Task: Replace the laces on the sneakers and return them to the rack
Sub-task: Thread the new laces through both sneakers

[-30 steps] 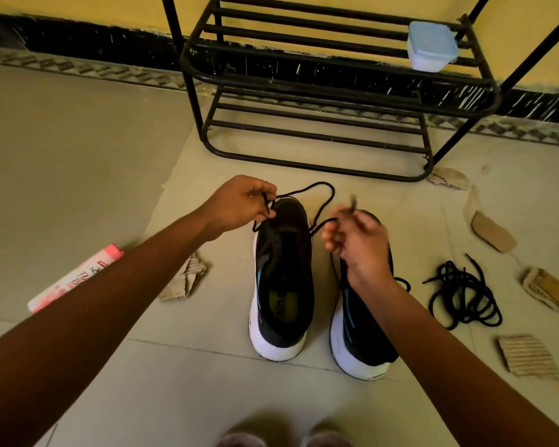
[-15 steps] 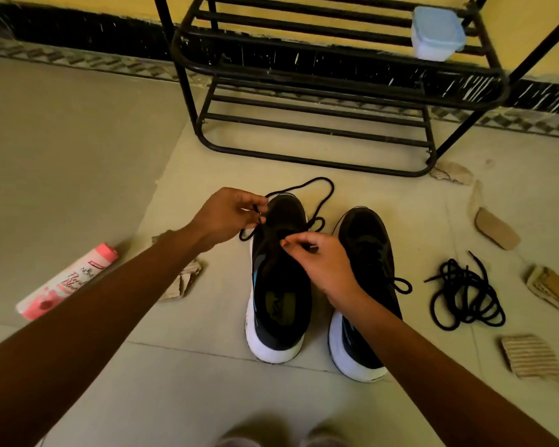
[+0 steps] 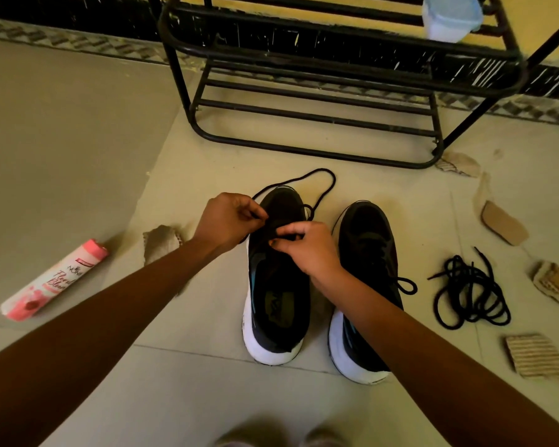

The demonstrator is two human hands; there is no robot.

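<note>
Two black sneakers with white soles stand side by side on the floor, toes toward the rack. Over the left sneaker (image 3: 276, 304) my left hand (image 3: 228, 222) pinches the black lace (image 3: 320, 179) at the shoe's left edge. The lace loops out past the toe. My right hand (image 3: 307, 246) pinches the lace over the eyelets at the middle of that shoe. The right sneaker (image 3: 367, 253) is laced, with a bow hanging off its right side. A loose bundle of black laces (image 3: 470, 291) lies on the floor to the right. The black metal rack (image 3: 320, 82) stands behind.
A pink spray can (image 3: 54, 280) lies on the floor at the left. Torn cardboard pieces (image 3: 534, 354) are scattered to the right and one lies left of the shoes. A pale blue lidded box (image 3: 450, 16) sits on the rack's upper shelf.
My right hand came down from above the right sneaker to the left sneaker's eyelets and took the lace there. The left hand moved slightly right, still holding the lace.
</note>
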